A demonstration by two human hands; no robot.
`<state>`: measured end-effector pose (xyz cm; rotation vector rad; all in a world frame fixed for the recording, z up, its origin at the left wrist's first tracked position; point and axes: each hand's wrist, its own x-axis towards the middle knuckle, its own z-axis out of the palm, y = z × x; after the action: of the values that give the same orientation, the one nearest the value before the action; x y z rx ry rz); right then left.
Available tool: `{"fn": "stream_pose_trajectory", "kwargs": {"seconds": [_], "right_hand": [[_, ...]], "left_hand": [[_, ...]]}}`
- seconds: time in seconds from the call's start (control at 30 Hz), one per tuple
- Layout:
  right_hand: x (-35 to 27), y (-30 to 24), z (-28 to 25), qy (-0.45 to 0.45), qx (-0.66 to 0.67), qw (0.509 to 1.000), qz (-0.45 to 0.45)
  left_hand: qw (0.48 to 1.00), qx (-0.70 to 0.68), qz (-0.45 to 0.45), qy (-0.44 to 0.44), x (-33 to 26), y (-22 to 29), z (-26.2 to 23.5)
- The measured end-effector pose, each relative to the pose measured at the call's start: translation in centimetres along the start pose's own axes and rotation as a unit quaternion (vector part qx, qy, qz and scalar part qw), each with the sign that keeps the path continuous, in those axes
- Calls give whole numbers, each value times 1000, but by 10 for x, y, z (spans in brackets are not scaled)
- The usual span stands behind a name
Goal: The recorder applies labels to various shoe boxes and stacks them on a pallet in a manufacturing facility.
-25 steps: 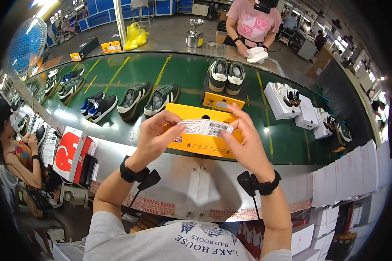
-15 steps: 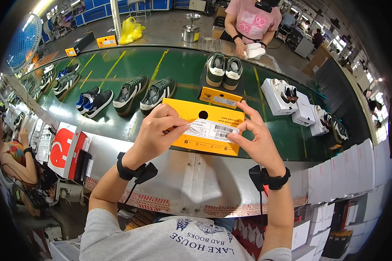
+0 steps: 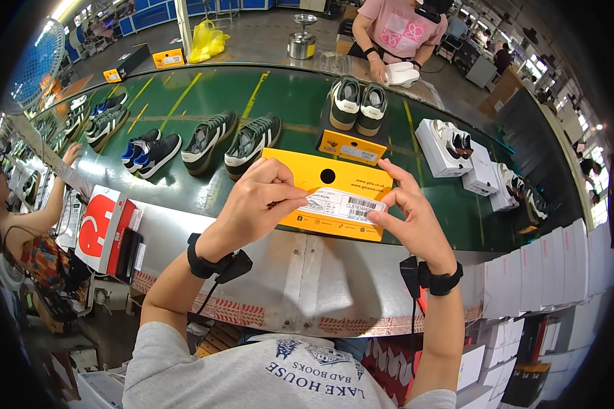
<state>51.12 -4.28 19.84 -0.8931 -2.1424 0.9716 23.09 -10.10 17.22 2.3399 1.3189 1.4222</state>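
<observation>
A yellow shoebox (image 3: 348,170) with a round dark hole faces me at the near edge of the green belt. Across its front lies a white barcode label (image 3: 338,204) with a small shoe drawing. My left hand (image 3: 258,198) is closed, thumb and forefinger pinched at the label's left end and hiding that side of the box. At the opposite end, my right hand (image 3: 414,215) has its thumb and forefinger on the label's right edge, another finger by the box's upper corner. Whether the label is fully stuck down, I cannot tell. Dark green sneakers (image 3: 358,105) rest on another yellow-ended box (image 3: 351,146) just behind.
More dark sneakers (image 3: 232,143) line the belt (image 3: 177,95) to the left. White shoeboxes (image 3: 443,153) with shoes on top stand right. A red-and-white box (image 3: 106,228) sits near left. Across the belt, a person in pink (image 3: 402,34) handles a white shoe (image 3: 401,73).
The box and both my hands appear slightly farther right, along with the surrounding scene. My pinch on the label looks the same. The person at far left has stretched an arm toward the belt.
</observation>
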Motion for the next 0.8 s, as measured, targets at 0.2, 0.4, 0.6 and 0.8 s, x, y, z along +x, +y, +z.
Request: {"fn": "stream_pose_trajectory", "kwargs": {"seconds": [0.2, 0.4, 0.6, 0.8], "right_hand": [[-3, 3, -2, 0, -6, 1000, -4], [-3, 3, -4, 1, 6, 1000, -9], [-3, 2, -9, -14, -33, 999, -17], [-1, 7, -13, -9, -39, 999, -25]], "left_hand": [[1000, 7, 10, -5, -1, 1, 4], [999, 20, 31, 7, -1, 3, 9], [1000, 25, 10, 4, 2, 6, 12], [999, 47, 2, -2, 6, 6, 16]]}}
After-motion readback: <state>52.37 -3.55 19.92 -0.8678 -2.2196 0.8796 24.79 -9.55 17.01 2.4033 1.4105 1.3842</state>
